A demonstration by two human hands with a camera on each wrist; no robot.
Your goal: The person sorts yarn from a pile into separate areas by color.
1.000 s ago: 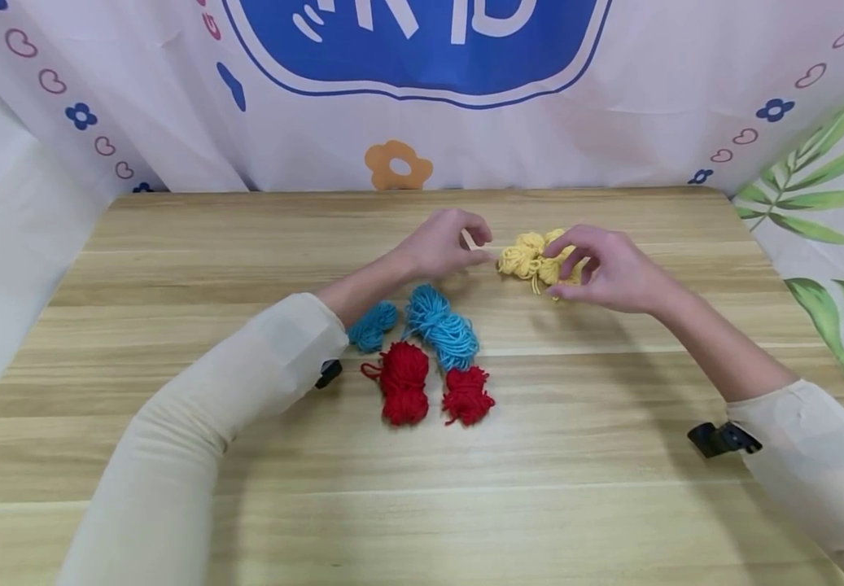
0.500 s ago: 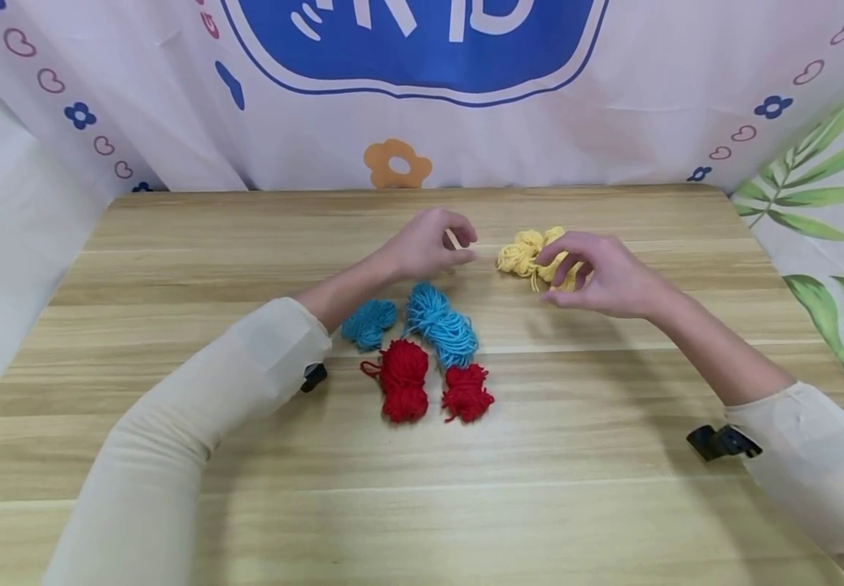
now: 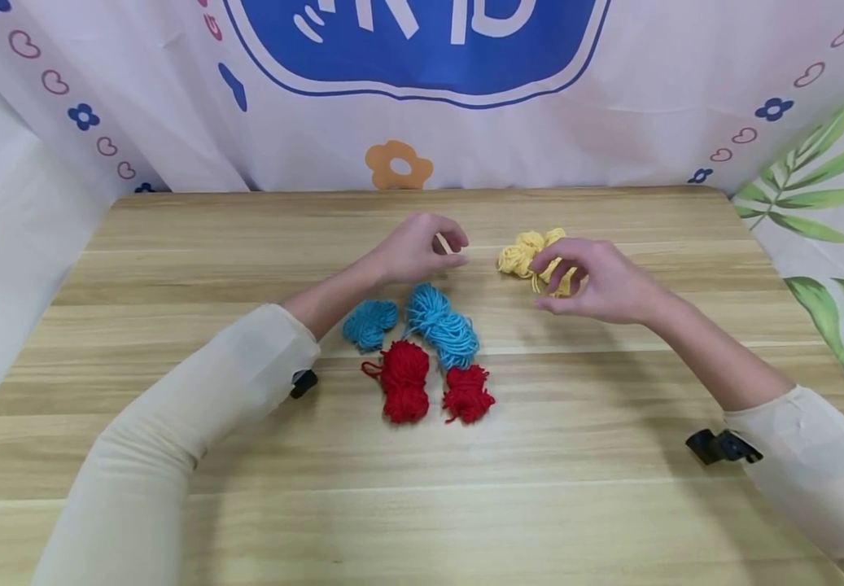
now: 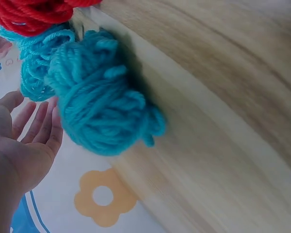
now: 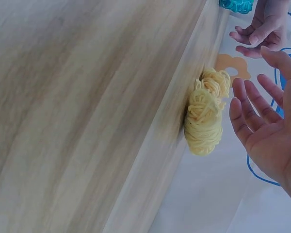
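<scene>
In the head view, my left hand (image 3: 422, 247) hovers behind the blue yarn, fingers loosely bent with nothing between them. Below it lie a larger light-blue yarn skein (image 3: 442, 327) and a smaller darker-blue yarn skein (image 3: 370, 324). Two red yarn skeins lie nearer, the bigger red skein (image 3: 404, 382) left of the smaller red skein (image 3: 468, 394). My right hand (image 3: 597, 278) is held above the table, bent fingers holding nothing, partly hiding the yellow yarn (image 3: 520, 255). In the right wrist view, the yellow yarn (image 5: 204, 121) sits apart from the relaxed fingers.
A wooden table (image 3: 422, 521) carries all the yarn. Behind it hangs a white printed cloth (image 3: 319, 155) with a blue sign and an orange flower. A leaf-patterned cloth (image 3: 824, 220) hangs at the right.
My left hand has moved left, away from the yellow yarn. My right hand has shifted slightly left and toward me. The skeins stay where they were.
</scene>
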